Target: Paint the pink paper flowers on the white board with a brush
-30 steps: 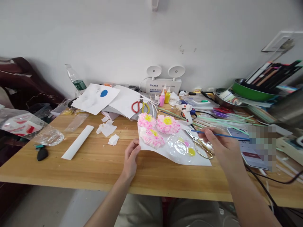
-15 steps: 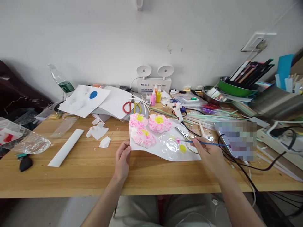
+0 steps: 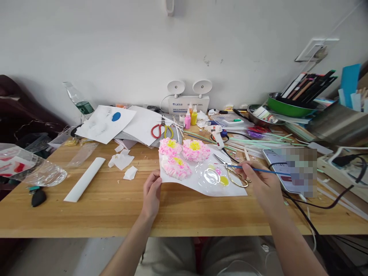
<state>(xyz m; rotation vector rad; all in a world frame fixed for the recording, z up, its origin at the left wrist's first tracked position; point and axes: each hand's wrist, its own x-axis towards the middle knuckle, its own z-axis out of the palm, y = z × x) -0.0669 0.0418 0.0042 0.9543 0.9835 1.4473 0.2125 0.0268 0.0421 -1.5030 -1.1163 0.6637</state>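
My left hand [image 3: 152, 191] pinches the left edge of a white sheet of paper [image 3: 172, 181] that lies on the table. Three pink-and-white ruffled paper flowers with yellow centres sit on the sheet; the front flower [image 3: 176, 168] is closest to that hand. My right hand [image 3: 260, 184] is closed on a thin blue paintbrush [image 3: 267, 170], its tip pointing left above the palette. The clear flower-shaped palette [image 3: 205, 178] rests on the sheet and holds yellow and pink paint. Gold-handled scissors [image 3: 240, 179] lie partly on the paper, just left of my right hand.
Behind the sheet are a white glue gun [image 3: 217, 136], paint bottles [image 3: 187, 120] and red-and-yellow-handled pliers [image 3: 161, 131]. A phone [image 3: 283, 174] and black cables lie on the right. A rolled white paper [image 3: 85, 179] and paper scraps [image 3: 121, 159] are on the left.
The paintbrush and right hand have shifted slightly right, uncovering more of the scissors' gold handles. My left hand keeps its hold on the paper. The whole view has moved a little.
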